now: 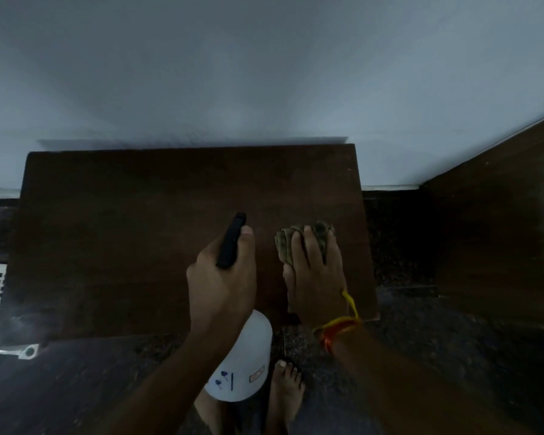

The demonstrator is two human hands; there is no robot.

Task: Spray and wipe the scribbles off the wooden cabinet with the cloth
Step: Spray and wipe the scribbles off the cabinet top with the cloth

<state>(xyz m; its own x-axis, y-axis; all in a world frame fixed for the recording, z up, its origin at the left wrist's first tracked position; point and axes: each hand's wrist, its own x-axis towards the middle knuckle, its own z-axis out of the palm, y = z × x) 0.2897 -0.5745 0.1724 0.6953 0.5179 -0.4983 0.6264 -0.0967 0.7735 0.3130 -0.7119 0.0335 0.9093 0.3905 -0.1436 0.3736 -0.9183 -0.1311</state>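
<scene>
A bare foot point(288, 386) stood on the dark floor point(421, 356). Above it, the left hand point(222, 277) gripped a white spray bottle point(244, 365) by its black trigger head. The right hand point(316, 277) pressed a crumpled cloth point(318, 235) flat-fingered onto the wooden cabinet point(139, 230), which stood against the wall point(264, 73); no scribbles could be made out.

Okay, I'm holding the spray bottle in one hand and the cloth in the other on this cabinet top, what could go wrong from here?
1. The left hand holds the spray bottle with its black nozzle close beside the right hand, so a squirt may wet the fingers rather than the wood.
2. The cloth is bunched small under the right hand, so each wipe may cover little of the cabinet.
3. The scene is dim and no scribbles show clearly, so marks could be missed.
</scene>
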